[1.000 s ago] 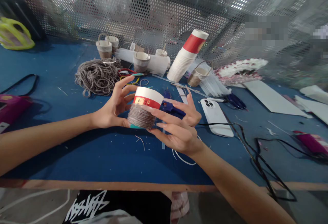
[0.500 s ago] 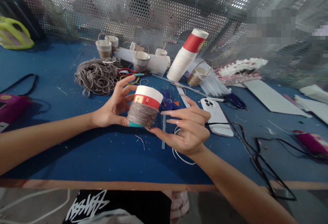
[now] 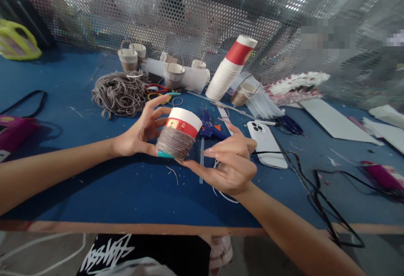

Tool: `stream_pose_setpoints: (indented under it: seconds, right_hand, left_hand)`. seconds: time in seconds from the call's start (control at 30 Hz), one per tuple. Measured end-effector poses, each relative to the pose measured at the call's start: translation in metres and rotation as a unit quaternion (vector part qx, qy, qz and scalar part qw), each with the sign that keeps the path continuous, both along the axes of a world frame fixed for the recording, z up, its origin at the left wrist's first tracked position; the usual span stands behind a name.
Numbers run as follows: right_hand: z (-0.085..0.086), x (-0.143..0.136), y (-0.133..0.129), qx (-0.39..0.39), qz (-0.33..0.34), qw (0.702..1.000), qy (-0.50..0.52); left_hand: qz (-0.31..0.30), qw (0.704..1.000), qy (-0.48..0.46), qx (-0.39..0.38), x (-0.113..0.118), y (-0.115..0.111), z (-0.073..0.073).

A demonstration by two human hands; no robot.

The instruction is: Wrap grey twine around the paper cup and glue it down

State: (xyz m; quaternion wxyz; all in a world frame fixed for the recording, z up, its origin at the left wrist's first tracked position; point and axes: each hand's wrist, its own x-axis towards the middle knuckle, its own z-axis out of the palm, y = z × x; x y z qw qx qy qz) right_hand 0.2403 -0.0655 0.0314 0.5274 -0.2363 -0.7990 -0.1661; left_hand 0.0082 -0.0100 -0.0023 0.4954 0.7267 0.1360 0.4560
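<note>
A paper cup (image 3: 180,135) with a red band is tilted above the table, its lower half wound with grey-brown cord (image 3: 175,142). My left hand (image 3: 139,135) grips it from the left, the thumb's long turquoise nail along the base. At the cup's lower right edge, the thumb tip of my right hand (image 3: 232,162) touches the cord-wrapped base. The other fingers of that hand are bent and apart, off the cup. Behind it lies a blue glue gun (image 3: 208,126) with a clear glue stick (image 3: 201,171) on the table near it.
A heap of grey cord (image 3: 118,93) lies back left. Small cord-wrapped cups with handles (image 3: 174,74) stand along the mesh panel (image 3: 202,15). A leaning stack of paper cups (image 3: 232,67), a white phone (image 3: 267,143), black cable (image 3: 303,171) and white board (image 3: 339,120) lie rightward.
The cup has tipped slightly and shifted a little down in my left hand. My right fingers have drawn back from the cup's side and curled in, the thumb staying at the base.
</note>
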Motion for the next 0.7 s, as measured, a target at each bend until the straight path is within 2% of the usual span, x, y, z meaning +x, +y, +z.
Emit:
stream_pose_setpoints:
  seconds: [0.17,0.27,0.4,0.57,0.63,0.7]
  right_hand:
    - [0.0022,-0.0022,0.0024,-0.025,0.006,0.997,-0.071]
    - [0.0049,-0.0009,0.0002,-0.041,0.0,0.995,-0.092]
    - [0.0059,0.0027,-0.0037,-0.027,-0.007,0.997,-0.073]
    - [0.003,0.004,-0.0015,-0.018,-0.017,0.999,-0.039]
    - [0.0011,0.0032,0.0021,-0.006,-0.008,1.0,-0.017]
    - [-0.0009,0.0023,0.0056,-0.025,0.007,1.0,0.003]
  left_hand:
    - [0.048,0.997,0.022,0.055,0.0019,0.0006,-0.0003]
    - [0.047,0.997,0.025,0.055,0.0019,0.0002,0.0]
    - [0.032,0.999,0.022,0.028,0.0011,-0.0007,0.0013]
    - [0.046,0.998,0.023,0.047,0.0013,0.0,0.001]
    - [0.044,0.998,0.02,0.043,0.0012,0.0004,-0.0001]
    - [0.034,0.999,0.009,0.032,0.0012,0.0006,-0.0017]
